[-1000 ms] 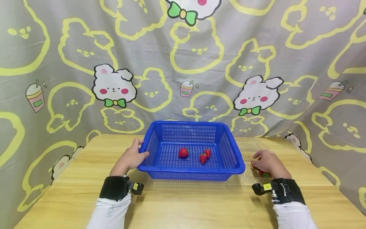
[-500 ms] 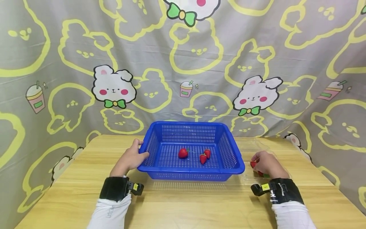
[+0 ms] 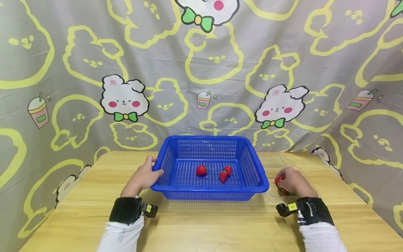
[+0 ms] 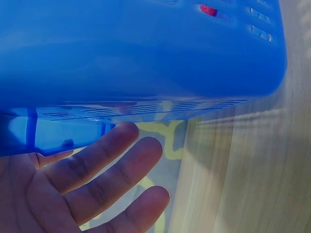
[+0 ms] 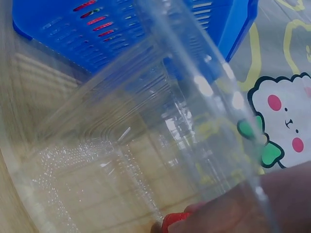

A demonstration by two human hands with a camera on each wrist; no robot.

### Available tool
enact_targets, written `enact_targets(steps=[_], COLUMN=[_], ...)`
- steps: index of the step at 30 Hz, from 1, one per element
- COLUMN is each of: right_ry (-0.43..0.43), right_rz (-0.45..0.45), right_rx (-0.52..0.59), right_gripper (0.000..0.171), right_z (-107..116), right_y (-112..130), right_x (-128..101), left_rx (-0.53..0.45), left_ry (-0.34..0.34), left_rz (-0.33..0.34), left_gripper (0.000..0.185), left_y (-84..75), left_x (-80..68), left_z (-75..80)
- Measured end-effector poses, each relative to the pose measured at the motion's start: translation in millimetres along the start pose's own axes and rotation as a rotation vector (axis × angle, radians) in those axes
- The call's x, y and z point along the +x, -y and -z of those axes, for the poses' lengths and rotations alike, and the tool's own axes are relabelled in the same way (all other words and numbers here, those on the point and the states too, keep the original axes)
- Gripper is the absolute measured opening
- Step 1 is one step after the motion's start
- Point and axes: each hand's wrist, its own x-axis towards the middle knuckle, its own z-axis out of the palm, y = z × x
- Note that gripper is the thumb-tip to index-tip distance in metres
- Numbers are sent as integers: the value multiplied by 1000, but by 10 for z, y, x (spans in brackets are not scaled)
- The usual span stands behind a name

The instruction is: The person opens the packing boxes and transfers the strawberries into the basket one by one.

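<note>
My left hand [image 3: 143,176] holds the left rim of a blue slotted plastic basket [image 3: 211,189], thumb over the edge. In the left wrist view, other fingers [image 4: 119,172] extend below the rim, outside the basket. Inside lie a strawberry [image 3: 201,170] near the middle and two more, one strawberry [image 3: 223,176] touching another strawberry [image 3: 228,170]. To the basket's right, my right hand [image 3: 294,182] reaches down into a clear plastic box [image 5: 87,174] and pinches a red strawberry [image 5: 176,220]. Other red fruit there is mostly hidden by the hand.
Both hands are over a light wooden table [image 3: 204,224]. A grey curtain [image 3: 176,63] printed with yellow outlines and white rabbits hangs behind and at the sides. The clear box's wall rises close to the basket's right side.
My right hand has moved slightly left and lower, its fingers closing on a strawberry in the clear box. My left hand stays at the basket rim. The head view has tilted slightly.
</note>
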Motion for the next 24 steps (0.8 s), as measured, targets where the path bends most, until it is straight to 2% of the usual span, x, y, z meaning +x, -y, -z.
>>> enact_targets(steps=[24], right_ry=[-1], right_rz=[-20], right_rx=[55], right_gripper=[31], right_z=[45], right_y=[68], right_x=[-57], left_rx=[11], left_ry=[-8], left_rz=[-20], left_gripper=[52], left_y=[-2], left_x=[-16], left_z=[-5])
